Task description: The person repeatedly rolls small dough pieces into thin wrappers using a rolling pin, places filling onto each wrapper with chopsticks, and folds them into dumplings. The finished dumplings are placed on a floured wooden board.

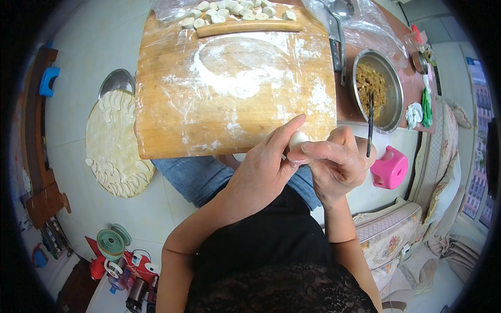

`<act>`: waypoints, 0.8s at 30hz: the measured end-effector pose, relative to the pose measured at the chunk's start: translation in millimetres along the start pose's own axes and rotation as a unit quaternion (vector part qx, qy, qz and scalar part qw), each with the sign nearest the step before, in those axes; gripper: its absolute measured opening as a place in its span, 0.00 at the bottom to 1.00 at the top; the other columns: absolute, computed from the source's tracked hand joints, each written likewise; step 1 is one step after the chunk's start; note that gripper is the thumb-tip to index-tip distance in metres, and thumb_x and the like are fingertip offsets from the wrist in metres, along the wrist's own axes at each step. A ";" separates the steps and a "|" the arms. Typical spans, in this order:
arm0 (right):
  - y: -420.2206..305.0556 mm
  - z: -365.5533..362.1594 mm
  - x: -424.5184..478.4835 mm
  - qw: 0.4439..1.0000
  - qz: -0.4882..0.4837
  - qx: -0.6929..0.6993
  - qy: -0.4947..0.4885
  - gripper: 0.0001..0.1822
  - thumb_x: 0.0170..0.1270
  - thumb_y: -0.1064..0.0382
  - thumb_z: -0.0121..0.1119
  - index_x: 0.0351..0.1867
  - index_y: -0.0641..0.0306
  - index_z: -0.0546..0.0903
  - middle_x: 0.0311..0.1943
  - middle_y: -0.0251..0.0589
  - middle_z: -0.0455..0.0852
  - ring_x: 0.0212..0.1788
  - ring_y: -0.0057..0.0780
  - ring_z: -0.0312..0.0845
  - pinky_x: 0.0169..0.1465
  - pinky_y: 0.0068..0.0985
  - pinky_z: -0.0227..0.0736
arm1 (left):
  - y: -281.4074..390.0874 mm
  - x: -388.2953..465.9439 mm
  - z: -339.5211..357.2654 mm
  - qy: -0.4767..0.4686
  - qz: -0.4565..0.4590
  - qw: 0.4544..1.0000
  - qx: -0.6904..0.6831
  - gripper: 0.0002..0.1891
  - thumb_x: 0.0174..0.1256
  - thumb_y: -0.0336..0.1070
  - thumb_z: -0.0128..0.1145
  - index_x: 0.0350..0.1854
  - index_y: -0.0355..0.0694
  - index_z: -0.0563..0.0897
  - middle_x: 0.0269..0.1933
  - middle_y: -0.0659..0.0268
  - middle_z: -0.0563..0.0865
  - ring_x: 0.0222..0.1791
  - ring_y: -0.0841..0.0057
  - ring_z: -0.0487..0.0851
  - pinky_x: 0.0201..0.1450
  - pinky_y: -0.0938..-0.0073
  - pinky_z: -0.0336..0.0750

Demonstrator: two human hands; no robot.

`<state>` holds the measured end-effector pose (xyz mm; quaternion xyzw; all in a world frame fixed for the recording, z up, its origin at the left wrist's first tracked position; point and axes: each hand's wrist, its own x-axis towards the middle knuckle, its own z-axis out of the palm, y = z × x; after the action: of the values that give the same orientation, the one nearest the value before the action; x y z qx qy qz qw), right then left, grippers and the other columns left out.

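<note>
Over the near right corner of the floured wooden board (172, 121), a small white piece of dough (298, 139), apparently a dumpling, is held between my two hands. My left hand (262, 172) grips it from the left, its index finger stretched out past it. My right hand (338, 160) pinches its near right side with thumb and fingers. My fingers hide much of the dough. A wooden rolling pin (250, 27) lies across the far part of the board. Beyond it are several cut dough pieces (223, 12). White flour (242, 84) is spread over the board's middle.
Right of the board, a metal bowl (398, 92) holds minced filling (368, 86); dark chopsticks (370, 125) jut over its rim towards my right hand. A metal ladle (341, 43) lies beside plastic film (375, 27). At left, a round tray (121, 146) carries dumplings (125, 186). A pink stool (391, 168) stands right.
</note>
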<state>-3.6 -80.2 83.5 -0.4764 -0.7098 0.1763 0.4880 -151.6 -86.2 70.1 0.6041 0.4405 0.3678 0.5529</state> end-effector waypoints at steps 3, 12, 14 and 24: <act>-5.3 3.2 6.8 1.000 -0.021 -0.020 0.001 0.24 0.32 0.66 0.74 0.39 0.53 0.90 0.18 0.26 0.76 0.24 0.23 0.62 0.27 0.20 0.57 | 1.7 0.0 -1.1 0.009 0.027 0.998 0.063 0.28 0.65 0.30 0.57 0.67 0.35 0.64 0.58 0.45 0.76 0.55 0.49 0.78 0.54 0.61 0.75; 8.4 8.2 -5.7 0.997 0.001 0.069 0.016 0.40 0.38 0.66 0.77 0.59 0.66 0.75 0.35 0.33 0.90 0.38 0.24 0.68 0.45 0.22 0.66 | -6.0 1.9 0.7 0.044 0.031 0.996 -0.066 0.21 0.64 0.29 0.59 0.59 0.35 0.71 0.53 0.54 0.81 0.52 0.62 0.81 0.54 0.68 0.75; 15.9 4.9 -14.4 0.994 0.029 0.101 0.021 0.43 0.42 0.67 0.77 0.63 0.70 0.70 0.37 0.35 0.91 0.41 0.23 0.69 0.50 0.22 0.66 | -7.6 3.5 0.7 0.032 0.063 0.992 -0.102 0.20 0.67 0.29 0.56 0.60 0.35 0.70 0.55 0.55 0.80 0.55 0.67 0.79 0.58 0.70 0.73; 17.2 5.0 -18.7 0.979 0.063 0.185 0.057 0.27 0.49 0.73 0.71 0.54 0.72 0.78 0.31 0.36 0.91 0.33 0.20 0.71 0.42 0.19 0.66 | -2.6 4.1 3.6 0.008 0.092 0.993 -0.073 0.30 0.61 0.21 0.54 0.68 0.35 0.63 0.58 0.54 0.78 0.59 0.63 0.77 0.64 0.67 0.68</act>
<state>2.1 -86.6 59.1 -0.4312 -0.6045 0.3075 0.5951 -147.1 -83.6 67.0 0.5967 0.3596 0.4533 0.5561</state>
